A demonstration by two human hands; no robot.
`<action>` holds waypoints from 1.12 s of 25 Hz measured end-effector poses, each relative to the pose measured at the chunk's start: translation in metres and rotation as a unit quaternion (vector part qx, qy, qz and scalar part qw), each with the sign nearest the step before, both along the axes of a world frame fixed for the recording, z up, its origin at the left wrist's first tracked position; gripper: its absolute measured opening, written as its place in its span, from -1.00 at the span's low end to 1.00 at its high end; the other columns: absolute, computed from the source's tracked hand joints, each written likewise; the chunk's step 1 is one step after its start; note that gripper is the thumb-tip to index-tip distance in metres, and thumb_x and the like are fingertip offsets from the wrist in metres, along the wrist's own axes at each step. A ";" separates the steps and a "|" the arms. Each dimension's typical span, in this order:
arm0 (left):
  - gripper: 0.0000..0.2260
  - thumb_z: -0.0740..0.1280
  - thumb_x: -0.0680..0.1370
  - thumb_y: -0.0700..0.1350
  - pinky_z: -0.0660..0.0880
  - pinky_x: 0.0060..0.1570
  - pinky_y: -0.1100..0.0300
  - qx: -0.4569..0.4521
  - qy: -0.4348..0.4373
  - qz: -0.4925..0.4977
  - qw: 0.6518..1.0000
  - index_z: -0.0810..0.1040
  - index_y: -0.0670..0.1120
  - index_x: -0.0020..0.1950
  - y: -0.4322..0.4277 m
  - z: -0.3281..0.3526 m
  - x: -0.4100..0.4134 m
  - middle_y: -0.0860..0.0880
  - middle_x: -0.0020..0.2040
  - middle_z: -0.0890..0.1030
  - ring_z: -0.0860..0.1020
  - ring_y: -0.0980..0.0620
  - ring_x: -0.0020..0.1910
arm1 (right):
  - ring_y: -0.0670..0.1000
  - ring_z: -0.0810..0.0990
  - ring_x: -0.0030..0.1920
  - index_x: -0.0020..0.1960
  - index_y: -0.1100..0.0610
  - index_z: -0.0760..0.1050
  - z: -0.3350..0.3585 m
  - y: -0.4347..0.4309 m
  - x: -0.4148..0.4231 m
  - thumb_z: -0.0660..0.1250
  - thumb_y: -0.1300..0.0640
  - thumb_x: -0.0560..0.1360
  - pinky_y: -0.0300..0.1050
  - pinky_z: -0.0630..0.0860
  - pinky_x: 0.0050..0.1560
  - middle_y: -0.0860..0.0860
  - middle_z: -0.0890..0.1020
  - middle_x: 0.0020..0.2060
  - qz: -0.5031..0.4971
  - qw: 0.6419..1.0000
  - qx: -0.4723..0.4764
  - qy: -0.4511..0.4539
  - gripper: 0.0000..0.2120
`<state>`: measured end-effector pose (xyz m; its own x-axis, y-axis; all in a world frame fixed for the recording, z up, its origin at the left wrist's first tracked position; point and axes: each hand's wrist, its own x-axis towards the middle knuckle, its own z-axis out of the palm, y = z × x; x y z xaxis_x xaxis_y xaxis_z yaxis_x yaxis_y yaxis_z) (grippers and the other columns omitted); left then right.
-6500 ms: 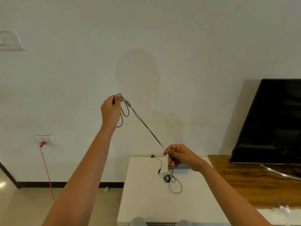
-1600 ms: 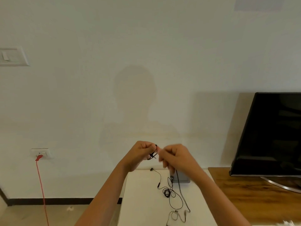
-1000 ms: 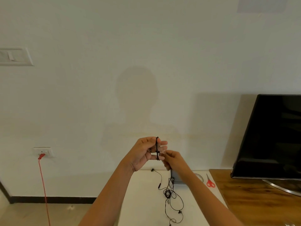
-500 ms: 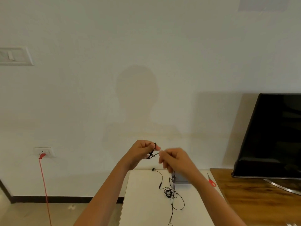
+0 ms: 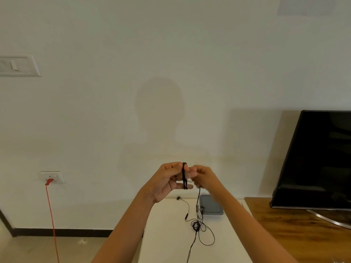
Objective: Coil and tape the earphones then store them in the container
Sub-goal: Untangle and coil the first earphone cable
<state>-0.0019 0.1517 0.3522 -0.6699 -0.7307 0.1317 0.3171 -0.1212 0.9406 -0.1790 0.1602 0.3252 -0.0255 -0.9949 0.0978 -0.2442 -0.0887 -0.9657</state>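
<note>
While the earphones [image 5: 184, 175] are only partly wound, a few black loops round the fingers of the left hand [image 5: 168, 180], held up in front of the wall and well above the table [image 5: 163, 240], the hanging tail is the risk. Right hand [image 5: 205, 179] touches the left and pinches the cord just past the loops; the rest drops from it to the table and out of frame. Hazards as I read it: the tail runs past a loose tangle [image 5: 197, 223] of cord on the table, and I can't tell if they're caught. A snag would drag loops off the fingers. Uneven tension gives a slack coil that springs open before taping. No tape in view. The container [image 5: 211, 206] looks lidded and sits just behind the tangle, so storing needs a free hand.
</note>
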 end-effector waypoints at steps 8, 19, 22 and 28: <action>-0.77 0.21 0.61 -0.14 0.48 0.18 -0.17 -0.040 -0.045 0.131 0.990 0.67 -0.10 -0.03 -0.025 0.001 0.014 -0.07 0.15 0.66 0.54 -0.08 0.26 | -0.06 0.53 -0.46 -0.26 0.07 0.61 -0.037 0.065 0.030 0.23 -0.09 0.57 -0.27 0.48 -0.38 0.02 0.63 -0.41 0.069 0.997 0.015 -0.020 -0.64; -0.66 0.27 0.56 0.08 0.51 0.14 -0.01 -0.128 -0.202 0.049 0.970 0.64 -0.11 0.15 -0.004 -0.004 0.005 -0.10 0.09 0.68 0.58 0.02 0.18 | -0.18 0.37 -0.55 -0.27 0.08 0.66 0.052 0.032 0.007 0.40 0.01 0.47 -0.36 0.27 -0.49 -0.14 0.53 -0.56 0.002 0.966 -0.123 0.226 -0.79; -0.73 0.27 0.59 0.03 0.51 0.19 -0.10 -0.139 -0.248 0.045 0.958 0.64 -0.09 0.14 -0.006 -0.002 0.011 -0.03 0.07 0.69 0.60 0.03 0.15 | -0.14 0.31 -0.56 -0.33 0.11 0.65 0.050 0.023 0.002 0.47 -0.07 0.38 -0.35 0.21 -0.51 -0.12 0.46 -0.60 0.013 0.960 -0.117 0.252 -0.74; -0.75 0.22 0.63 -0.08 0.48 0.02 -0.04 -0.131 -0.315 -0.034 0.939 0.67 -0.12 -0.07 -0.006 0.006 0.021 -0.08 -0.07 0.71 0.61 0.00 0.02 | -0.19 0.46 -0.48 -0.19 0.01 0.51 0.047 0.017 -0.003 0.59 -0.11 0.20 -0.37 0.39 -0.43 -0.07 0.56 -0.51 0.031 0.974 -0.091 0.204 -0.65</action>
